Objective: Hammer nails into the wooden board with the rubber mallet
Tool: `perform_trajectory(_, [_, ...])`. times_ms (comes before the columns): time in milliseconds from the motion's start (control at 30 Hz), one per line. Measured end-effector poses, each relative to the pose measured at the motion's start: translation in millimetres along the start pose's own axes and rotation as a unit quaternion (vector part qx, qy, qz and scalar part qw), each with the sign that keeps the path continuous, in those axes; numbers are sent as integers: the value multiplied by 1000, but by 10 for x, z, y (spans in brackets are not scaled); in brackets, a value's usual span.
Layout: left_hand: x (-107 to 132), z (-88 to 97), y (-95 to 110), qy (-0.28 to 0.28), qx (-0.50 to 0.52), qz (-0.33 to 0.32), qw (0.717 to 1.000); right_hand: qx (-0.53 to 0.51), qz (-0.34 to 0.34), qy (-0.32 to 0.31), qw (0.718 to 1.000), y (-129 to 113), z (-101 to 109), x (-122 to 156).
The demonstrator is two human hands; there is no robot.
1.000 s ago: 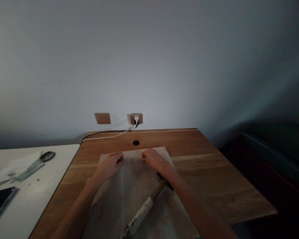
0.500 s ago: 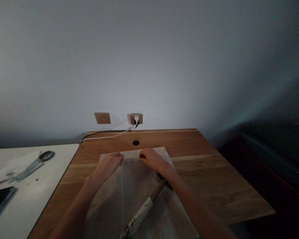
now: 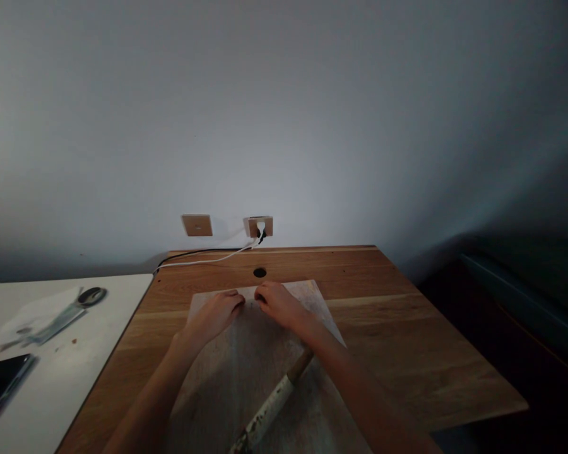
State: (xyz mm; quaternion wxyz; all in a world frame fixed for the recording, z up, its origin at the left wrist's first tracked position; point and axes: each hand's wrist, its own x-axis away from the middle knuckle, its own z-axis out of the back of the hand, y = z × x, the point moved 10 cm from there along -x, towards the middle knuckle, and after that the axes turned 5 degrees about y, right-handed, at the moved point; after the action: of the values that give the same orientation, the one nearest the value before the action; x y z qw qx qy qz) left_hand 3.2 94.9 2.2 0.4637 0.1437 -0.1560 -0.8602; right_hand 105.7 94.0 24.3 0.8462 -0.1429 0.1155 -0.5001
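A thin, pale wooden board [image 3: 246, 359] lies on the brown wooden table. My left hand [image 3: 226, 307] rests at the board's far end with its fingers curled and closed. Close to its right, my right hand [image 3: 277, 301] is bent down on the board, fingertips pinched together. What either hand holds is too small or hidden to make out. Tiny marks or bits show on the board between the hands. A hammer lies slantwise on the board, its worn white-and-brown handle [image 3: 277, 397] in view and its head hidden under my right forearm.
On the white table at left are a roll of black tape [image 3: 93, 296], a greenish packet [image 3: 61, 323] and a dark phone-like device [image 3: 4, 378]. Cables [image 3: 208, 258] run along the back edge to a wall socket [image 3: 260, 227]. The wooden table [image 3: 407, 340] has a cable hole [image 3: 260, 272].
My two hands have moved closer together, the right one going left and the left one right. My right forearm now covers the hammer's head, which showed before.
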Motion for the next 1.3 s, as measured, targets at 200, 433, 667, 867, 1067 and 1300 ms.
perform_trajectory(200, [-7,-67,-31,10,-51,-8,999,15,0,-4,1000,-25,-122,-56])
perform_trajectory(433, [-13,-71,-86,15,-71,6,997,39,10,-3,999,-69,-334,-123])
perform_trajectory(667, [95,45,-201,64,62,43,995,38,122,-5,992,-218,-244,-40])
perform_trajectory(867, [216,61,-92,50,115,10,992,45,175,3,983,-270,-260,-6])
perform_trajectory(1067, [216,7,23,31,139,-4,990,50,183,5,982,-281,-228,-5])
perform_trajectory(1300, [263,-74,105,11,156,10,988,32,143,0,989,-239,-101,-32])
